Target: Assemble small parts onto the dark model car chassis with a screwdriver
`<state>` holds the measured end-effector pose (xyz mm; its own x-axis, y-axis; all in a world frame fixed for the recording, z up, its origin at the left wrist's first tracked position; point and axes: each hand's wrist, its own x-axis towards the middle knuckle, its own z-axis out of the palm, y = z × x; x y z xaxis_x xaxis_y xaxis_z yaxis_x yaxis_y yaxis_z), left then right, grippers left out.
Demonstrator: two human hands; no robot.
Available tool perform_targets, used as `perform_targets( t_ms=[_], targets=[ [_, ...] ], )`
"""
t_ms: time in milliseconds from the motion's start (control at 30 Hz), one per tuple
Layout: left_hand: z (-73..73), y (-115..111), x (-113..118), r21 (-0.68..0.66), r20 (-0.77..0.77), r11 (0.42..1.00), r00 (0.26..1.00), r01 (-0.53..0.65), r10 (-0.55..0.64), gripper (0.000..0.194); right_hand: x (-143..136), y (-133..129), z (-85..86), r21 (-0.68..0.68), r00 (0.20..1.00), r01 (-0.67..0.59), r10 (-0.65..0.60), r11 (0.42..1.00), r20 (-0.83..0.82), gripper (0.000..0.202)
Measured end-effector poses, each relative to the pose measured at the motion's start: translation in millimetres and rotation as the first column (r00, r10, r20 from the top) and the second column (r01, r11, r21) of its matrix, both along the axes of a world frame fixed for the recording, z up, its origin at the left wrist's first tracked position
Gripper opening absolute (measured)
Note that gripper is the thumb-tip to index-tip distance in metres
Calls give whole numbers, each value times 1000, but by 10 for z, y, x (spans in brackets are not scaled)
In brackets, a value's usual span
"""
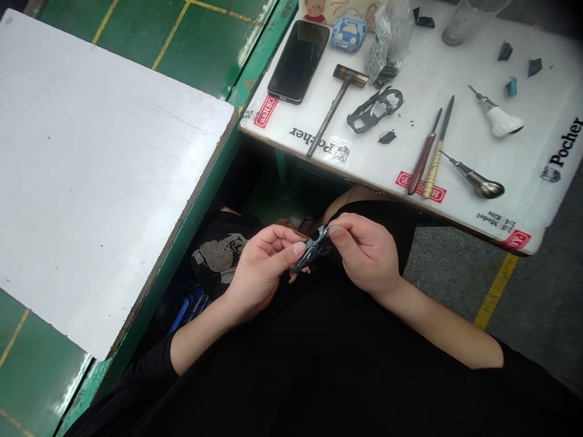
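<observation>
A small dark grey plastic part (311,247) is held above my lap, off the table's front edge. My left hand (268,262) is closed on its lower left end, thumb on top. At the upper right end my right hand (367,250) pinches the part between thumb and fingers. The fingertips hide some of the part. On the table lies a similar dark grey frame (375,110) with open gaps, and a small dark scrap (387,137) sits just below it.
The white table (514,182) bears a phone (298,60), a small hammer (334,109), two slim handled tools (432,158), two bulb-ended tools (498,121), a plastic bag (389,45), a blue case (349,33), a clear cup (464,21) and several dark scraps. A white board (104,164) lies left.
</observation>
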<state>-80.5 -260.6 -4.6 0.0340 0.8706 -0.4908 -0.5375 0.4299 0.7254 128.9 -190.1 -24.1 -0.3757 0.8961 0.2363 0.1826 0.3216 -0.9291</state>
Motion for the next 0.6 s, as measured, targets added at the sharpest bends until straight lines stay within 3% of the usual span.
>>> perform_targets(
  t_ms=[333,600],
  targets=[
    [4,7,8,-35,27,999,999,-16,16,35,-30,26,-29,-110,999,16,-20,994,-38,30],
    [-12,9,-6,-83,41,997,999,4,-1,36,-33,41,-32,-203,999,21,-28,979,-32,44]
  ],
)
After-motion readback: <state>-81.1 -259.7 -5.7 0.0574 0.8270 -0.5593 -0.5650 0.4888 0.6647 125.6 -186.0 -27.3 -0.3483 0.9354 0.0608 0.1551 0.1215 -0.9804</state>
